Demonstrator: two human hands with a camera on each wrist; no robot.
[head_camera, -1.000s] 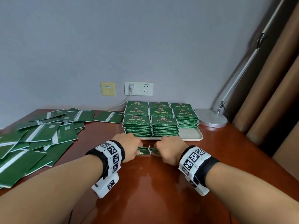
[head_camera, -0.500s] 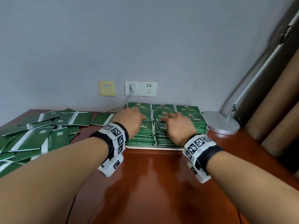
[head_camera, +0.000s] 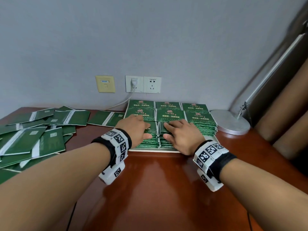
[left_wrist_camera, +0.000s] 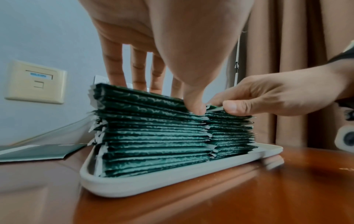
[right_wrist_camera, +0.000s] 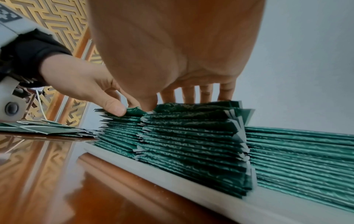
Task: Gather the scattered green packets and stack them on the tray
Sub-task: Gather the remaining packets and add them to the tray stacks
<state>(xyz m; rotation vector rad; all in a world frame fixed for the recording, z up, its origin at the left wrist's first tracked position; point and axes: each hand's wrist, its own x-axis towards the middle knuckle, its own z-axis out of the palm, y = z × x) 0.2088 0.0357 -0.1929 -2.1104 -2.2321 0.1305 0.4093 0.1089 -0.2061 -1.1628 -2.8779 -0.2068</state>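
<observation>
A white tray (head_camera: 155,150) against the wall holds several tall stacks of green packets (head_camera: 168,114). My left hand (head_camera: 136,129) lies flat on the front left stack (left_wrist_camera: 153,136), fingers straight on the top packet and thumb at its front edge. My right hand (head_camera: 180,132) rests the same way on the front middle stack (right_wrist_camera: 191,136). The two thumbs almost meet where these stacks join. Many loose green packets (head_camera: 33,139) lie scattered on the table's left side. The wrist views show the tray rim (left_wrist_camera: 153,184) (right_wrist_camera: 172,174) with the stacks' ragged edges.
A round metal lamp base (head_camera: 230,121) stands just right of the tray, its arm slanting up to the right. Wall sockets (head_camera: 143,84) with a plugged white cable sit behind the tray. Brown curtains (head_camera: 283,114) hang at the right. Polished wooden table (head_camera: 158,189) lies before the tray.
Both hands rose from the table in front of the tray, carrying packets, and moved forward onto the front stacks. Their fingers have spread flat on top.
</observation>
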